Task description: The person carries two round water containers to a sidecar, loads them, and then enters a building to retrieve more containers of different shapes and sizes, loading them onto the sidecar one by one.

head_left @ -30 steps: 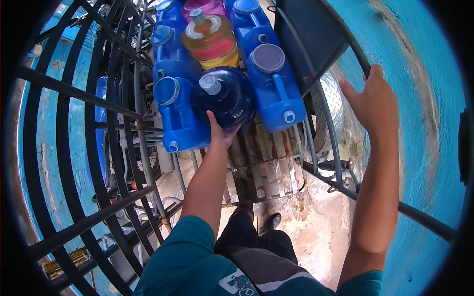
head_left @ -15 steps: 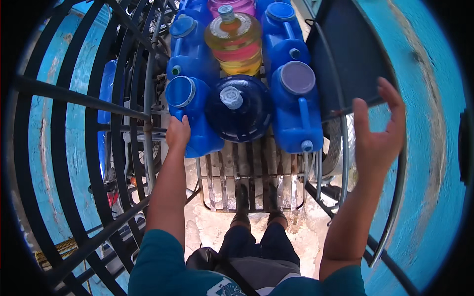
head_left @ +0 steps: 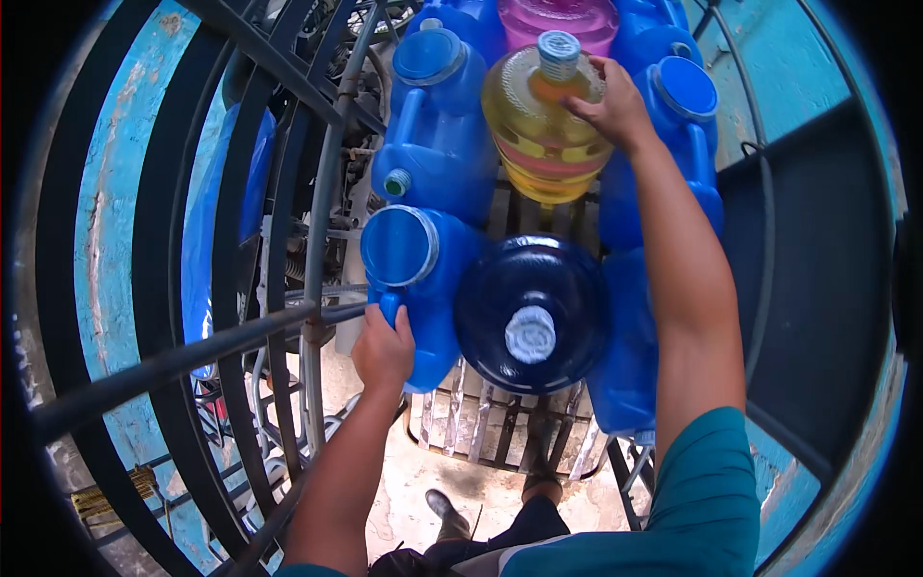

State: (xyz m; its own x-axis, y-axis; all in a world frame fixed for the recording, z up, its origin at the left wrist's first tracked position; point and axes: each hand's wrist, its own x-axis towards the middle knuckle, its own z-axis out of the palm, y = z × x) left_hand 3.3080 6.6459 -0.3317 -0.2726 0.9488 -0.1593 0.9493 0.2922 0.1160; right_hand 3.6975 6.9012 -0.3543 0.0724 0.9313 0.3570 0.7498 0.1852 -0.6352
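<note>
- Where the fingers of the right hand (head_left: 608,104) meet the load, they curl over the shoulder of the yellow jug (head_left: 543,125), just beside its ribbed grey cap (head_left: 559,50); they are closed on it in a loose top grip.
- The fingers of the left hand (head_left: 383,351) wrap the lower edge of the near left can (head_left: 418,288), a blue can with a wide round lid; they are closed on that corner.
- The yellow jug stands upright in the middle of the load, between blue cans on both sides, behind the dark blue bottle (head_left: 531,313) and in front of a pink jug (head_left: 558,19).
- The whole load sits on a slatted metal rack (head_left: 481,423) over a pale floor; black curved bars (head_left: 288,240) run along the person's left, a turquoise wall (head_left: 115,240) behind them.
- Judgement on handling: the round jug looks heavy and smooth, so a grip lower on the neck, with the left hand bracing the neighbouring can, should keep the row from tipping.
- Compared with half a second ago: the right hand, then raised and spread in the air beside the load, now rests on the yellow jug; the left hand remains at the near left can, though lower on it.
</note>
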